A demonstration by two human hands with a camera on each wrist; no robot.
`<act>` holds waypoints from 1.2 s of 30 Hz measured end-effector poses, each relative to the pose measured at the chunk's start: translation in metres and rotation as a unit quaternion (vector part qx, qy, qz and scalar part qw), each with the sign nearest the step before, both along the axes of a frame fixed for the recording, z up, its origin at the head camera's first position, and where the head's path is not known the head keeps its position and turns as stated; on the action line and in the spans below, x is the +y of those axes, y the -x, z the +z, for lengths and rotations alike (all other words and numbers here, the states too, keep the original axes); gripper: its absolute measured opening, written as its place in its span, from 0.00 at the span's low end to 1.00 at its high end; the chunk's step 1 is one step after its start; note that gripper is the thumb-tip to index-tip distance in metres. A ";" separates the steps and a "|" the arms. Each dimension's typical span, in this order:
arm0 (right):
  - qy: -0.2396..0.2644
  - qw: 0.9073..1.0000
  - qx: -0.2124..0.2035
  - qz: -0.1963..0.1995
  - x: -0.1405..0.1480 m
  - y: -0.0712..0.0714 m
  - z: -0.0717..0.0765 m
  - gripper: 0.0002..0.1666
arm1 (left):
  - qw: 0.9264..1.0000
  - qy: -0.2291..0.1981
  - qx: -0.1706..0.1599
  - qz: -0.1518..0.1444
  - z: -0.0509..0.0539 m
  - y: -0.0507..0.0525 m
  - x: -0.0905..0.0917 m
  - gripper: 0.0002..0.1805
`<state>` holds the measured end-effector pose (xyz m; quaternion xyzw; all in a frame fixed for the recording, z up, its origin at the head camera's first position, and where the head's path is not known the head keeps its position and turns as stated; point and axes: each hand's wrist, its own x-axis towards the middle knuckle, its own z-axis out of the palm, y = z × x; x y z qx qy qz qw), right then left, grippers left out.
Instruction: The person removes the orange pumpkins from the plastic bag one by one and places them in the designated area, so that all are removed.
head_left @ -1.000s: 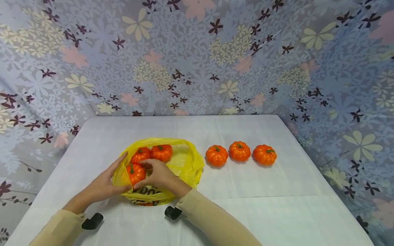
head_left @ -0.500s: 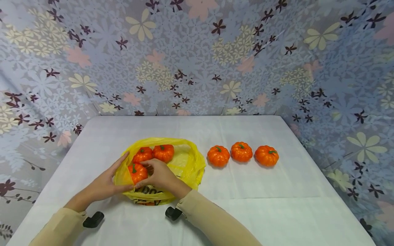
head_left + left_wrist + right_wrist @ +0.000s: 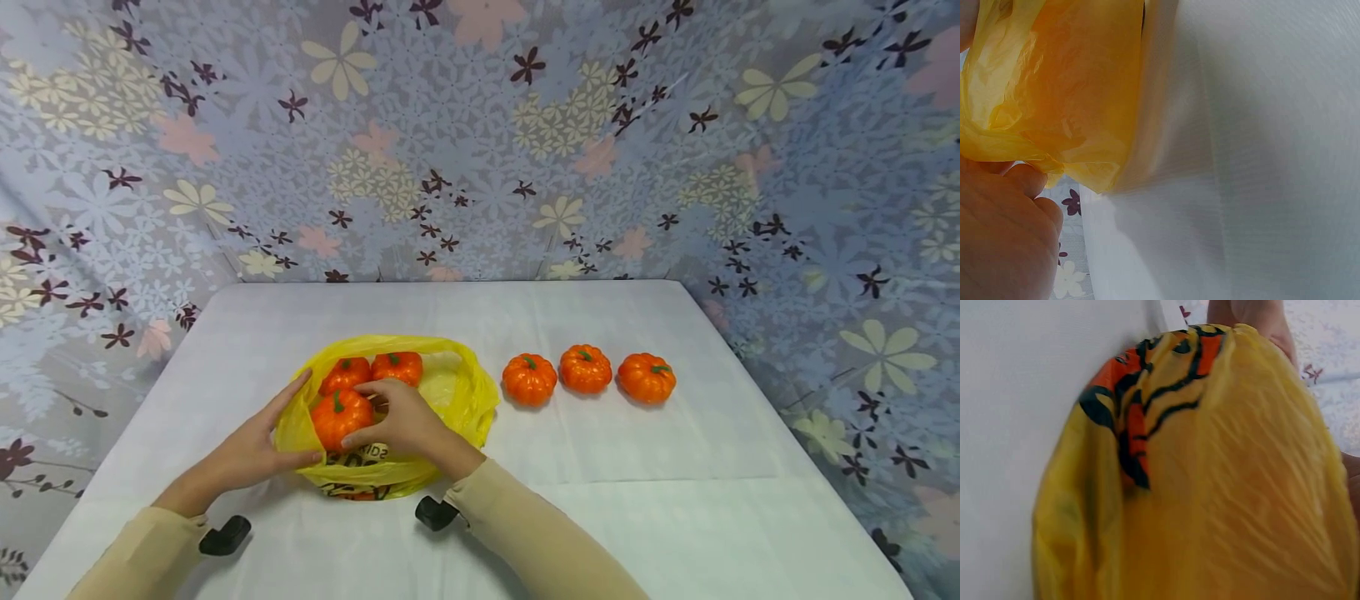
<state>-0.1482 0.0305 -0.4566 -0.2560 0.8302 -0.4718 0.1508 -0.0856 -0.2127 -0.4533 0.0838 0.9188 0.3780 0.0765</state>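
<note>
A yellow plastic bag [image 3: 453, 400] with dark print lies on the table, its mouth spread wide. At its left rim my left hand [image 3: 247, 454] holds the plastic between thumb and fingers; in the left wrist view that hand [image 3: 1004, 231] sits against the bag [image 3: 1079, 94]. My right hand [image 3: 408, 421] reaches over the near rim and grips a small orange pumpkin [image 3: 337, 421] with a green stem, inside the mouth. Behind it in the bag sit two more pumpkins, one at left [image 3: 345, 375] and another [image 3: 397, 367] beside it. Yellow plastic [image 3: 1260, 475] fills most of the right wrist view.
Three more orange pumpkins stand in a loose row right of the bag: a near-left one [image 3: 529, 380], a middle one [image 3: 586, 369] and a right one [image 3: 647, 377]. A white cloth [image 3: 675, 517] covers the table. Floral fabric [image 3: 480, 167] hangs behind and at the sides.
My right hand has shifted slightly right and up, and the pumpkin in its grip has come up and shows more fully. The left hand keeps its place on the bag.
</note>
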 end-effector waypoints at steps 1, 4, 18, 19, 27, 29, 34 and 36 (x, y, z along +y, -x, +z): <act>0.001 1.000 -0.003 -0.003 0.002 0.000 0.001 0.46 | 1.000 0.001 -0.001 0.000 0.000 0.000 0.000 0.63; 0.015 1.000 -0.008 -0.008 0.008 0.001 0.005 0.46 | 1.000 0.001 -0.003 0.002 0.000 0.001 0.001 0.63; 0.053 0.998 -0.009 -0.045 0.046 0.002 0.025 0.46 | 1.000 0.000 0.000 0.006 0.000 -0.001 0.002 0.65; 0.053 0.997 -0.009 -0.048 0.050 0.002 0.025 0.46 | 1.000 -0.001 0.000 0.006 -0.001 -0.001 0.002 0.65; 0.062 0.996 0.021 -0.069 0.079 0.007 0.026 0.43 | 1.000 0.000 0.006 0.006 -0.001 0.000 0.003 0.65; 0.066 0.994 0.023 -0.078 0.088 0.007 0.026 0.42 | 1.000 -0.002 0.005 0.007 -0.001 -0.001 0.003 0.65; 0.073 0.991 0.017 -0.108 0.111 0.007 0.023 0.41 | 1.000 -0.002 0.001 0.011 -0.001 -0.002 0.004 0.66; 0.076 0.990 0.016 -0.118 0.120 0.006 0.022 0.41 | 1.000 -0.001 -0.003 0.013 0.000 -0.003 0.005 0.66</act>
